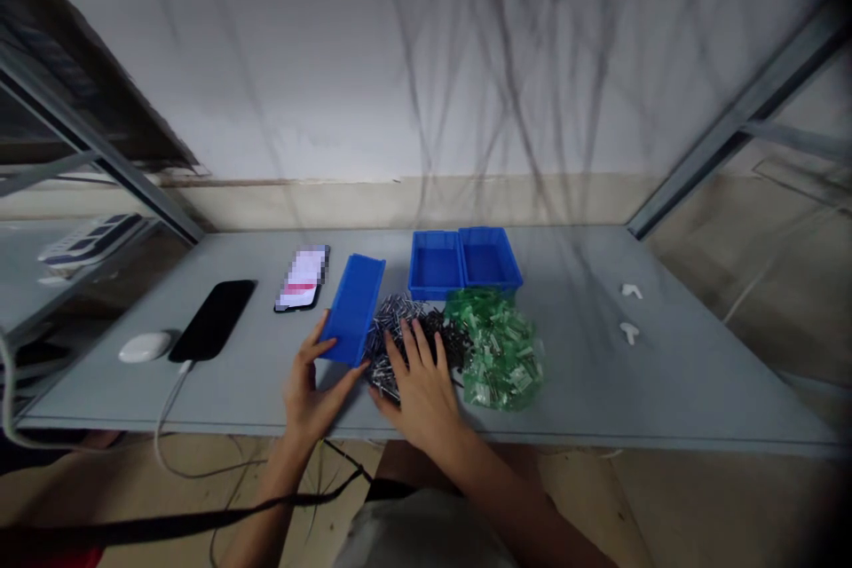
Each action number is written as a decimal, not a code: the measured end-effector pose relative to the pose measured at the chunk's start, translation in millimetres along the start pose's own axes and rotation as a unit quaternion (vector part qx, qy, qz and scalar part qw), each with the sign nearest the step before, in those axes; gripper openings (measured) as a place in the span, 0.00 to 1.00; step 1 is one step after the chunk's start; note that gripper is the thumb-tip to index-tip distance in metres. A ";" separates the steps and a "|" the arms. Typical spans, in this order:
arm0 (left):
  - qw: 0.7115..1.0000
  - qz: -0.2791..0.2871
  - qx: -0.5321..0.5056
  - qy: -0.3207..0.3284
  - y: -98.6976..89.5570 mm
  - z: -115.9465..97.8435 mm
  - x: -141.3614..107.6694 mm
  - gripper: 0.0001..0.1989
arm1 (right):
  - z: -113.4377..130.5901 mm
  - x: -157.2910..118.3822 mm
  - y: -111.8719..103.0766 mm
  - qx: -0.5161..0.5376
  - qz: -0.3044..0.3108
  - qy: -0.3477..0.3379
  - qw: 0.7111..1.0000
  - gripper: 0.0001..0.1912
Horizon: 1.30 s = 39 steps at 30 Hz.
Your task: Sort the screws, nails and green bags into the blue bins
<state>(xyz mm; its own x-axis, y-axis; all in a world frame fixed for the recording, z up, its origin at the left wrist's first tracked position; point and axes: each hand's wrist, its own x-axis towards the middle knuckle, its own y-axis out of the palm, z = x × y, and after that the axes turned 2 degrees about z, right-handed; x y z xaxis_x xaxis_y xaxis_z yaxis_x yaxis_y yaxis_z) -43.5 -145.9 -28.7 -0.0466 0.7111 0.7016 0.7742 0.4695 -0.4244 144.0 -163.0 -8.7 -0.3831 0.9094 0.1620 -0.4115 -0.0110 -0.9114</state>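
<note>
From the head camera, the left hand (311, 395) is at the near end of a long, narrow blue plastic bin (351, 311). Its thumb lies along one side and its other fingers (350, 382) reach the bin's near corner, so the hand is spread wide around that end. Whether it bears the bin's weight, I cannot tell. The bin stands at a slant just past those fingers, and its inside is not clearly visible.

The right hand (419, 395) sits just to the right of the bin, with its fingers (407, 355) fanned wide apart and pressed down on a heap of small dark parts with silver metal bits (392, 342). It is holding nothing that can be made out. The heap spreads out under and beyond these fingers, touching a clear bag of small green parts (499, 351) to their right.

Beyond the right fingers stand two blue plastic bins (436, 264) side by side. Well to the left of the left fingers lie a phone with a pixelated screen (303, 278), a black phone (213, 319) with a white cable (166, 426), and a white computer mouse (145, 347). Two small white objects (629, 311) lie far to the right on the grey desk (698, 377).
</note>
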 end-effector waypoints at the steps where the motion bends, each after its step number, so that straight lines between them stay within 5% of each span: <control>1: 1.000 0.012 -0.001 0.005 -2.4 2.8 1.9 0.23 | -0.1 0.0 -0.4 0.003 0.002 -0.001 1.000 0.38; 6: 0.994 0.058 0.023 0.090 -20.1 11.6 27.4 0.22 | -0.7 -0.2 -1.8 0.009 0.004 -0.003 1.000 0.37; 11: 0.951 0.197 0.077 0.227 -33.1 14.0 59.1 0.16 | -1.2 -0.7 -1.7 0.007 0.000 0.000 1.000 0.37; 13: 0.965 0.186 0.068 0.172 -26.3 17.8 66.5 0.16 | -1.2 -1.0 -1.3 0.011 0.000 0.000 1.000 0.36; 17: 0.993 0.018 -0.089 -0.071 9.9 31.2 80.6 0.23 | -0.8 -1.3 -1.3 0.017 0.003 0.001 1.000 0.36; 21: 0.918 -0.083 -0.242 -0.304 49.2 42.6 97.2 0.26 | -0.3 -1.3 -3.8 0.021 0.008 0.004 1.000 0.36; 24: 0.867 -0.088 -0.279 -0.404 67.4 46.5 103.1 0.25 | -0.3 -1.2 -5.5 0.021 0.010 0.002 1.000 0.36; 27: 0.866 -0.049 -0.262 -0.422 77.2 48.9 103.3 0.24 | -0.2 -1.2 -6.2 0.016 0.009 0.002 1.000 0.36; 34: 0.922 0.089 -0.189 -0.325 82.9 57.7 101.4 0.27 | -0.4 -1.9 -5.7 0.016 0.013 0.006 1.000 0.35; 39: 0.940 0.115 -0.142 -0.288 78.4 53.5 95.9 0.26 | -1.3 -2.3 -4.9 0.014 0.005 0.001 1.000 0.35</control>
<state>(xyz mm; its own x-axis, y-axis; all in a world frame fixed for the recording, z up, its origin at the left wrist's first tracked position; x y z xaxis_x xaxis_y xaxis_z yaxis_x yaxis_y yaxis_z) -21.1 -13.0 -25.4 -0.1290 0.9803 0.1493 0.9388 0.1692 -0.2999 148.0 -164.5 -5.2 -0.3855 0.9100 0.1525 -0.4310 -0.0314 -0.9018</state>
